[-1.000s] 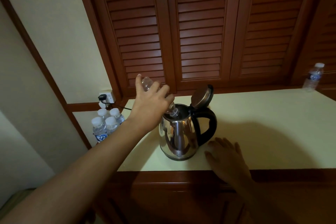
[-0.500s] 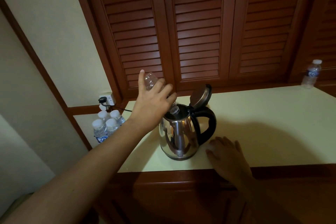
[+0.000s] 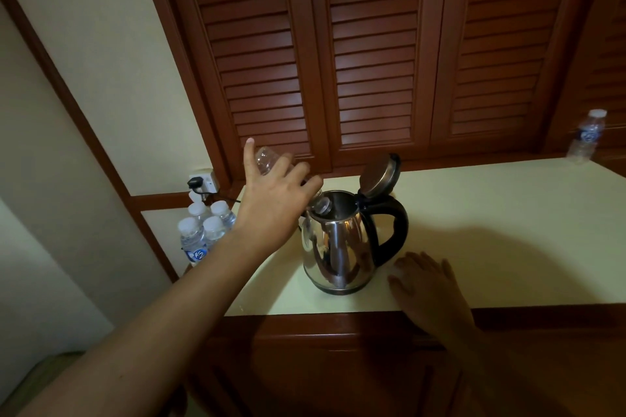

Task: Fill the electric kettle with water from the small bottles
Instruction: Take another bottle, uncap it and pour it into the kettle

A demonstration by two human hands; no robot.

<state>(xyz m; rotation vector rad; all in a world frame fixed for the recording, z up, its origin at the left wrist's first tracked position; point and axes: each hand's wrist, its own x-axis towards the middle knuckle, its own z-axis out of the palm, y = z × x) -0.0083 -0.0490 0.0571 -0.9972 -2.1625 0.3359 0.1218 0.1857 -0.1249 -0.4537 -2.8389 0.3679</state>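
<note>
Small bottle (image 3: 271, 162) is grasped in the left hand (image 3: 274, 200), long axis tilted steeply, base up-left, neck down-right, mouth inside the rim of the open kettle (image 3: 338, 247) on the counter (image 3: 508, 247). Left arm is extended across, wrist rolled over. Right hand (image 3: 426, 288) is laid flat, unclenched, just beside the kettle base, holding nothing.

Glossy steel kettle (image 3: 333, 247), clear plastic bottle (image 3: 267, 159), matt cream countertop (image 3: 491, 213), wooden shutters (image 3: 372, 44)

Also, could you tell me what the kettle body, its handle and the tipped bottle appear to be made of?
Kettle body: polished metal, probably stainless steel, given its mirror reflections. Handle: matte black, likely plastic. Bottle in the left hand: clear, thin plastic; see-through.
</note>
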